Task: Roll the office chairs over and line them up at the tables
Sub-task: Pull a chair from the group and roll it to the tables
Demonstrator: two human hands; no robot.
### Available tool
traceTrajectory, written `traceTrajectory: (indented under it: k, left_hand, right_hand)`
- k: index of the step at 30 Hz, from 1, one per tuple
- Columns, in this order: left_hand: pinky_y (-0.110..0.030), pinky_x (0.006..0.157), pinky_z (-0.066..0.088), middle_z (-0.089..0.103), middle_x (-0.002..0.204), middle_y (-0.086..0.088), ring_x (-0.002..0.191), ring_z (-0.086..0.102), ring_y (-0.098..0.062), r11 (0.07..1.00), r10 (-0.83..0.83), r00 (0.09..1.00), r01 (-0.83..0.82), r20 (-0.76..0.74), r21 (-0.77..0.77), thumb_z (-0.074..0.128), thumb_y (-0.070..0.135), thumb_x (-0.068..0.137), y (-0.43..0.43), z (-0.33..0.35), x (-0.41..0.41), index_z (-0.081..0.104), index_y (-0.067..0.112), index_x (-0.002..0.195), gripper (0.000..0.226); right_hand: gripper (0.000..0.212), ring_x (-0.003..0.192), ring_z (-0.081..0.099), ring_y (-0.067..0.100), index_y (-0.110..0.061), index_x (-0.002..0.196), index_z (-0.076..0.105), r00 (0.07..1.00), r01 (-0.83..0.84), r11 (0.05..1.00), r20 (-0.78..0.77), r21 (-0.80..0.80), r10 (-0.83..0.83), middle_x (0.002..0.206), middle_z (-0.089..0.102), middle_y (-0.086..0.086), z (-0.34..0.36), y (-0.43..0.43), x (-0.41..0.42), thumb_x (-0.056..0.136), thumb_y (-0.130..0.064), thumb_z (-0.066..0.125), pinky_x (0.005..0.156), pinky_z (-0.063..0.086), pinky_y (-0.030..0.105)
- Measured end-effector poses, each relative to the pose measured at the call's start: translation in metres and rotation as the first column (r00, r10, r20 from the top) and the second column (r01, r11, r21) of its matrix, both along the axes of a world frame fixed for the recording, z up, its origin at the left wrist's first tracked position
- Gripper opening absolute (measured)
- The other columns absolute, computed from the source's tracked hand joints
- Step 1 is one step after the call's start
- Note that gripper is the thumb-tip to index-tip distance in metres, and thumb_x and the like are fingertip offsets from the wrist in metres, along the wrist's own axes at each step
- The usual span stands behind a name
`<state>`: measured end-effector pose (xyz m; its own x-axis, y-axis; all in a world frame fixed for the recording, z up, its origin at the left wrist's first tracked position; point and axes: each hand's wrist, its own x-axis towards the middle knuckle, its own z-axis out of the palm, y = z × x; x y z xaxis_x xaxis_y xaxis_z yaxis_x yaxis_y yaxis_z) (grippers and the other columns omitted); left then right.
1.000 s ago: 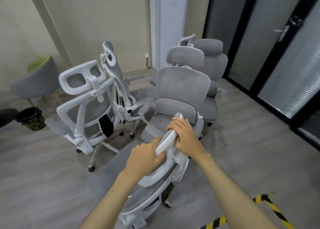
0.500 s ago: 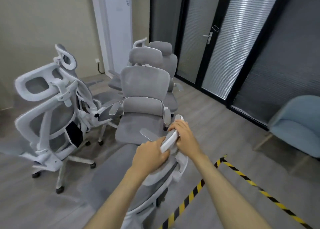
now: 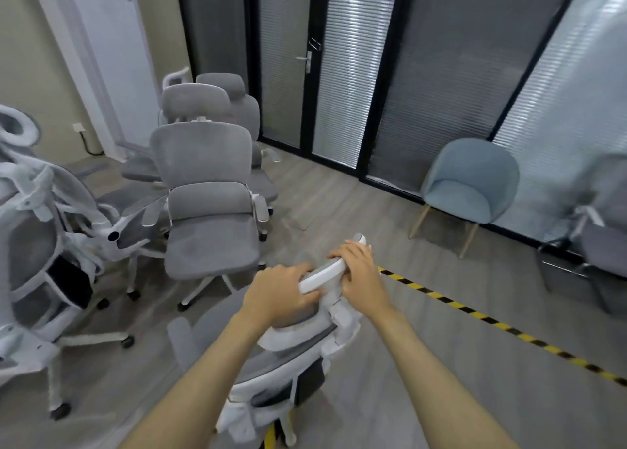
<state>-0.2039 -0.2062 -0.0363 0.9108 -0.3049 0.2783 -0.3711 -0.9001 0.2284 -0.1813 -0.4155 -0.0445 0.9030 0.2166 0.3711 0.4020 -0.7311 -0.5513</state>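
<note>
Two bare hands hold the curved white-and-grey headrest [image 3: 322,272] of a white-framed grey mesh office chair [image 3: 288,363]. The chair stands on the grey wood-look floor [image 3: 424,380] directly in front of the person, seen from behind. The left hand [image 3: 281,294] grasps the nearer, lower end of the headrest, its fingers [image 3: 305,301] curled round the rim. The right hand [image 3: 361,275] clasps the farther, higher end, fingers [image 3: 349,251] wrapped over the top edge. The headrest sits tilted, rising from left to right.

Ahead and to the left, near the held chair, a grey fabric office chair with white armrests [image 3: 207,190] faces the camera. A second grey fabric chair [image 3: 237,109] stands just behind it. At the far left, blurred white-framed mesh chairs [image 3: 34,238] cluster together on wheeled bases. Behind them a tall white cabinet-like unit [image 3: 112,41] stands against the beige wall [image 3: 34,58], with a wall socket [image 3: 79,127] beside it.

A strip of yellow-and-black hazard tape [image 3: 492,319] runs across the floor from beside the right hand toward the lower right. Beyond it a pale blue shell chair on wooden legs [image 3: 471,183] stands before black-framed glass panels with grey blinds [image 3: 441,75]. A door among them carries a metal lever handle [image 3: 307,60]. Another grey chair [image 3: 607,255] at the right edge is too blurred to describe.
</note>
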Motion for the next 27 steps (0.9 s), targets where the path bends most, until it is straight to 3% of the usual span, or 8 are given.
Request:
traceTrajectory:
  k: [2, 5, 6, 10, 17, 21, 27]
  left_hand:
    - [-0.036, 0.063, 0.053, 0.074, 0.088, 0.007, 0.077, 0.069, -0.021, 0.998, -0.051, 0.998, 0.052, 0.031, -0.02, 0.026, 0.089, 0.078, -0.014, -0.004, -0.008, 0.066, 0.036, 0.111, 0.075]
    - [-0.039, 0.065, 0.056, 0.073, 0.086, 0.011, 0.075, 0.068, -0.017, 0.985, -0.163, 0.986, 0.164, 0.025, -0.056, 0.036, 0.088, 0.08, -0.044, -0.003, -0.022, 0.067, 0.038, 0.11, 0.066]
    - [-0.039, 0.066, 0.056, 0.073, 0.087, 0.012, 0.076, 0.068, -0.017, 0.978, -0.198, 0.98, 0.198, 0.013, -0.062, 0.04, 0.086, 0.081, -0.054, -0.001, -0.028, 0.066, 0.039, 0.111, 0.062]
    - [-0.036, 0.069, 0.054, 0.073, 0.092, 0.015, 0.08, 0.067, -0.014, 0.955, -0.294, 0.956, 0.293, -0.011, -0.047, 0.046, 0.083, 0.083, -0.095, 0.002, -0.058, 0.066, 0.042, 0.115, 0.056]
    - [-0.033, 0.07, 0.053, 0.073, 0.099, 0.019, 0.086, 0.067, -0.01, 0.906, -0.422, 0.906, 0.423, -0.037, 0.016, 0.05, 0.082, 0.084, -0.169, 0.006, -0.112, 0.062, 0.048, 0.123, 0.053]
    - [-0.034, 0.068, 0.053, 0.071, 0.093, 0.019, 0.082, 0.065, -0.009, 0.89, -0.455, 0.889, 0.456, -0.062, 0.003, 0.051, 0.085, 0.082, -0.21, 0.011, -0.144, 0.061, 0.052, 0.121, 0.052]
    - [-0.028, 0.054, 0.04, 0.062, 0.079, 0.017, 0.068, 0.054, -0.009, 0.856, -0.517, 0.855, 0.515, 0.051, 0.042, 0.051, 0.086, 0.081, -0.278, 0.011, -0.184, 0.067, 0.042, 0.109, 0.055]
  right_hand:
    - [0.048, 0.135, 0.043, 0.016, -0.016, 0.115, 0.067, 0.999, 0.044, 0.999, 0.011, -0.012, -0.044, 0.121, 0.062, -0.003, -0.005, -0.018, -0.02, 0.079, 0.011, 0.05, 0.116, 0.01, 0.009]
    - [0.047, 0.132, 0.044, 0.016, -0.019, 0.117, 0.066, 0.994, 0.098, 0.994, 0.049, -0.057, -0.095, 0.12, 0.061, -0.006, -0.005, -0.057, -0.055, 0.078, 0.003, 0.052, 0.119, 0.031, 0.038]
    - [0.045, 0.129, 0.045, 0.015, -0.02, 0.117, 0.066, 0.992, 0.114, 0.99, 0.06, -0.078, -0.11, 0.118, 0.061, -0.007, -0.003, -0.07, -0.068, 0.077, -0.001, 0.053, 0.117, 0.033, 0.042]
    - [0.046, 0.125, 0.045, 0.014, -0.024, 0.121, 0.064, 0.986, 0.163, 0.979, 0.053, -0.122, -0.158, 0.12, 0.061, -0.01, 0.0, -0.116, -0.124, 0.078, -0.012, 0.056, 0.114, 0.035, 0.041]
    - [0.047, 0.128, 0.041, 0.01, -0.03, 0.127, 0.058, 0.963, 0.267, 0.962, 0.043, -0.064, -0.265, 0.126, 0.055, -0.017, -0.004, -0.191, -0.222, 0.08, -0.024, 0.06, 0.117, 0.031, 0.045]
    - [0.046, 0.131, 0.04, 0.007, -0.037, 0.132, 0.057, 0.941, 0.335, 0.94, 0.073, -0.066, -0.331, 0.13, 0.053, -0.02, -0.005, -0.235, -0.275, 0.086, -0.039, 0.063, 0.121, 0.023, 0.045]
    - [0.051, 0.131, 0.042, 0.012, -0.031, 0.134, 0.059, 0.892, 0.45, 0.886, 0.088, -0.109, -0.443, 0.133, 0.058, -0.014, -0.001, -0.291, -0.343, 0.088, -0.049, 0.072, 0.114, 0.031, 0.042]
